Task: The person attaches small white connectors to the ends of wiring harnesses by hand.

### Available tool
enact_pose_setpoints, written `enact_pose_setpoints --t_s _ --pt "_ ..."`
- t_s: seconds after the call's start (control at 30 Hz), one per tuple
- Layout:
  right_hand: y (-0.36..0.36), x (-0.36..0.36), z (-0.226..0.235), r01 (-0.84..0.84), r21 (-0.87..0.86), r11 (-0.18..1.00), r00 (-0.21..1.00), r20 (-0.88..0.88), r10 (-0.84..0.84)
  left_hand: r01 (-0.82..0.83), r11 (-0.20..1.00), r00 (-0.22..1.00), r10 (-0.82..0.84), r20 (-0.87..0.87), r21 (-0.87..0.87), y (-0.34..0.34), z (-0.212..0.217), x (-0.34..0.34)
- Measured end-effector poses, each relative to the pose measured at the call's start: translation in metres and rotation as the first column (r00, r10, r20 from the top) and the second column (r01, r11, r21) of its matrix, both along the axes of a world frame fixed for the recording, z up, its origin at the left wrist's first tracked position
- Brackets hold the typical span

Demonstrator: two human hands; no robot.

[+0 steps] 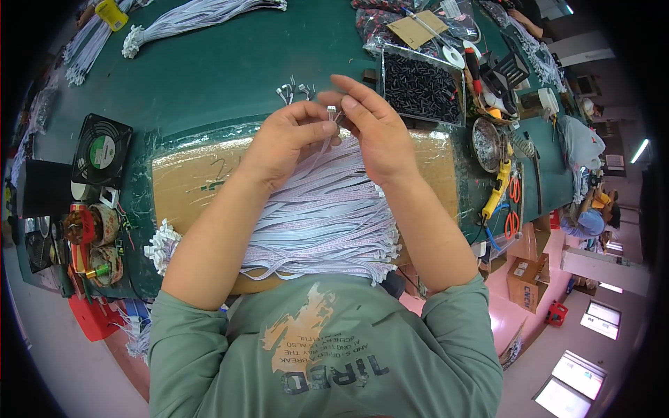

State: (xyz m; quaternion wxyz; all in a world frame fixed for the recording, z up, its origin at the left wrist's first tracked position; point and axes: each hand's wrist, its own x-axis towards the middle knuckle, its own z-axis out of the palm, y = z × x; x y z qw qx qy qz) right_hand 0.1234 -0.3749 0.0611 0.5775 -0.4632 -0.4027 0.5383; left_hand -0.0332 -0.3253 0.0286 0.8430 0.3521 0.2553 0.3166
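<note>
My left hand (296,132) pinches a white ribbon cable (322,148) just below its small white connector (332,109). Close against it, my right hand (376,132) has its thumb and fingers closed at the connector end, with the index finger raised. The thin wire ends between the two hands are partly hidden by the fingers. Below my hands lies a thick layer of white ribbon cables (320,230), running crosswise over a cardboard sheet (202,171). A few loose connector ends (296,90) rest on the green table just past my left hand.
A tray of small black parts (421,87) stands at the far right, near a metal bowl (486,144), a yellow-handled tool (496,191) and orange-handled scissors (513,223). At left are a black fan (103,150) and tape rolls (104,226). Cable bundles (202,21) lie at the back.
</note>
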Motion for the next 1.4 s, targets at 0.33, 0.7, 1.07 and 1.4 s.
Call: enact_pose_setpoints --t_s 0.33,0.7,1.07,1.4 --pt "-0.002 0.015 0.002 0.045 -0.004 0.999 0.995 0.086 -0.044 -0.015 1.0 1.0 0.015 -0.013 -0.009 0.0 0.001 0.002" --pt "-0.006 0.023 0.011 -0.056 -0.097 0.994 0.989 0.133 0.068 0.017 0.999 0.997 -0.014 -0.071 0.042 -0.001 0.008 0.0" --pt "-0.003 0.032 0.012 -0.098 -0.105 0.99 0.948 0.292 0.125 0.05 0.939 0.926 0.084 -0.368 0.34 -0.005 0.003 0.002" --pt "0.01 0.034 0.005 -0.116 -0.089 0.989 0.914 0.38 0.141 -0.005 0.933 0.857 0.189 -0.479 0.361 -0.003 0.008 0.005"
